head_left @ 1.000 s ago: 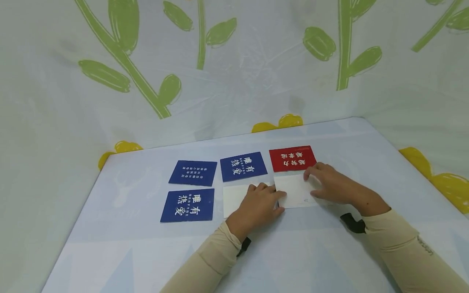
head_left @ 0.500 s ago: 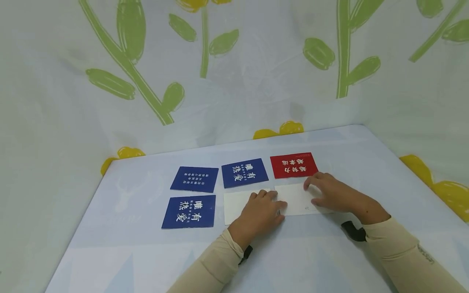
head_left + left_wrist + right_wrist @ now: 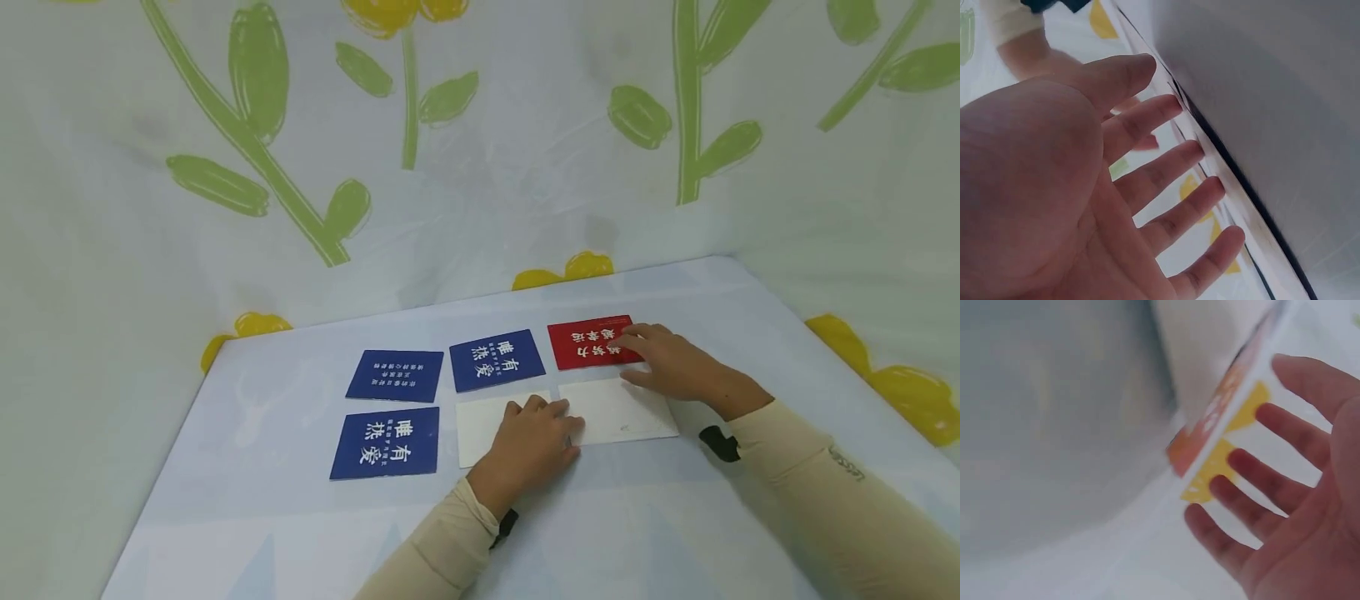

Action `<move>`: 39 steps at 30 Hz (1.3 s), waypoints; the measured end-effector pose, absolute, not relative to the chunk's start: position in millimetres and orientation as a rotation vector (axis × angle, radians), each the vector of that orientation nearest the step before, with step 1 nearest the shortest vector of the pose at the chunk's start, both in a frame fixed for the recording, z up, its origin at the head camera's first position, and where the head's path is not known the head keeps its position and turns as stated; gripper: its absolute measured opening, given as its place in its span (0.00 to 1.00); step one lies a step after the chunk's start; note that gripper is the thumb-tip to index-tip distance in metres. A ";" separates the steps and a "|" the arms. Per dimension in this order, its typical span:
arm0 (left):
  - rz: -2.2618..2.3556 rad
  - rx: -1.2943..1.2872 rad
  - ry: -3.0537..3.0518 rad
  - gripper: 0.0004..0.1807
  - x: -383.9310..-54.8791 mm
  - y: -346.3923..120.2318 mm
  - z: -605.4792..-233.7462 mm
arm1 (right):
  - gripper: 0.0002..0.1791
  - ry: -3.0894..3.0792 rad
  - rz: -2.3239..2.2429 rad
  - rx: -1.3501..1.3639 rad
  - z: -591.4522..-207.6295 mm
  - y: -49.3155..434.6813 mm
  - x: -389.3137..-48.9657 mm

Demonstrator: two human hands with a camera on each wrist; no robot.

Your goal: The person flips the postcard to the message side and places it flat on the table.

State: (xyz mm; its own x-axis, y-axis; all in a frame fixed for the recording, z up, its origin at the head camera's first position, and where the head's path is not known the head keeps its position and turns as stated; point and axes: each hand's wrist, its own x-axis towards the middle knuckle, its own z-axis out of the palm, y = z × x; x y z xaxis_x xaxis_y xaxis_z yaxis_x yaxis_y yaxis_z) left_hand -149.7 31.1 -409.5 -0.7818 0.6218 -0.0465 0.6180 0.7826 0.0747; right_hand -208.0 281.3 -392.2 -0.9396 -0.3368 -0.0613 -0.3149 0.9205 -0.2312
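Observation:
My left hand [image 3: 531, 446] rests with spread, relaxed fingers over the meeting edges of two white cards. One white card [image 3: 480, 421] lies partly under it; the other white card [image 3: 622, 408] lies just to its right and bears a small mark. My right hand [image 3: 675, 367] is over the right part of a red card [image 3: 573, 343] with white characters, its thumb near the white card's far edge. In the right wrist view the fingers [image 3: 1266, 487] are spread and hold nothing. The left wrist view shows the left fingers [image 3: 1160, 175] extended toward the table surface.
Left of the white cards lie several blue cards with white characters: one blue card [image 3: 497, 360] beside the red one, another blue card [image 3: 395, 375] farther left, and a nearer blue card [image 3: 385, 443]. The pale table [image 3: 225, 467] meets a leaf-patterned cloth backdrop [image 3: 517, 192] behind.
My right hand has moved from the right-hand white card away toward the red card, uncovering the white card's right end. The left hand stays in place. The head view has shifted slightly.

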 end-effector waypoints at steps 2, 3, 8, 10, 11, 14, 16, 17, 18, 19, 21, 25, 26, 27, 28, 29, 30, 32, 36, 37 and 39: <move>0.082 1.005 2.896 0.21 -149.4 31.4 -411.8 | 0.36 2.962 -0.293 -0.503 -392.7 281.3 -217.2; 0.081 1.006 2.893 0.21 -149.3 31.6 -412.9 | 0.38 2.949 -0.280 -0.502 -393.1 281.7 -221.3; 0.075 1.027 2.893 0.21 -148.9 34.3 -417.4 | 0.44 2.867 -0.272 -0.480 -395.2 284.4 -235.4; 0.070 1.034 2.891 0.21 -148.0 36.1 -418.5 | 0.45 2.834 -0.272 -0.463 -396.5 285.9 -238.5; 0.068 1.036 2.890 0.22 -147.3 37.0 -418.4 | 0.46 2.817 -0.273 -0.451 -397.1 286.5 -239.7; 0.061 1.043 2.890 0.22 -145.5 38.6 -416.3 | 0.46 2.781 -0.268 -0.439 -398.9 288.3 -244.0; 0.060 1.054 2.898 0.21 -145.4 38.9 -414.4 | 0.45 2.775 -0.268 -0.438 -399.6 289.2 -247.2; 0.059 1.061 2.904 0.21 -145.7 38.7 -413.3 | 0.45 2.776 -0.268 -0.440 -399.8 289.7 -249.0; 0.060 1.068 2.909 0.21 -146.2 38.5 -412.2 | 0.44 2.780 -0.266 -0.445 -399.7 290.0 -250.3; 0.058 1.073 2.913 0.21 -146.8 38.4 -411.4 | 0.44 2.783 -0.267 -0.447 -399.5 290.0 -251.5; 0.062 1.076 2.916 0.21 -148.2 38.0 -410.7 | 0.43 2.793 -0.272 -0.452 -399.0 289.9 -252.8; 0.082 1.064 2.908 0.21 -150.7 36.3 -409.0 | 0.41 2.800 -0.272 -0.473 -397.2 288.1 -254.0; 0.087 1.060 2.907 0.21 -151.4 35.9 -408.9 | 0.40 2.804 -0.272 -0.482 -396.7 287.7 -254.3; 0.095 1.054 2.906 0.21 -152.2 35.5 -408.5 | 0.39 2.809 -0.270 -0.492 -396.4 287.2 -254.7; 0.105 1.047 2.904 0.21 -153.0 35.3 -408.1 | 0.39 2.813 -0.269 -0.501 -396.2 286.9 -255.1; 0.113 1.041 2.902 0.21 -153.9 35.2 -407.7 | 0.38 2.817 -0.269 -0.511 -396.1 286.7 -255.5; 0.119 1.036 2.899 0.21 -154.8 35.2 -407.2 | 0.38 2.821 -0.272 -0.520 -395.7 286.1 -255.7; 0.128 1.025 2.886 0.20 -156.5 35.4 -406.2 | 0.36 2.824 -0.288 -0.521 -395.9 286.0 -256.5; 0.151 0.998 2.847 0.20 -160.5 35.2 -404.3 | 0.32 2.816 -0.353 -0.516 -396.3 284.8 -257.3; 0.153 0.993 2.837 0.20 -161.5 34.9 -403.4 | 0.31 2.813 -0.373 -0.519 -396.4 284.7 -257.5; 0.161 0.984 2.822 0.20 -163.9 34.2 -401.9 | 0.29 2.810 -0.404 -0.535 -396.3 284.4 -257.1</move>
State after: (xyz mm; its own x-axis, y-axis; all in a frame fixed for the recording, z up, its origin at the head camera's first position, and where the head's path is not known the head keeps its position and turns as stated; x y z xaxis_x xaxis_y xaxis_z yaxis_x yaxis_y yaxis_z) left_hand -163.9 34.2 -401.9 -0.7738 0.6248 -0.1044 0.6089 0.7791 0.1495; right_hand -257.1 284.4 -396.3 -0.9008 -0.3893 -0.1921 -0.3194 0.8940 -0.3141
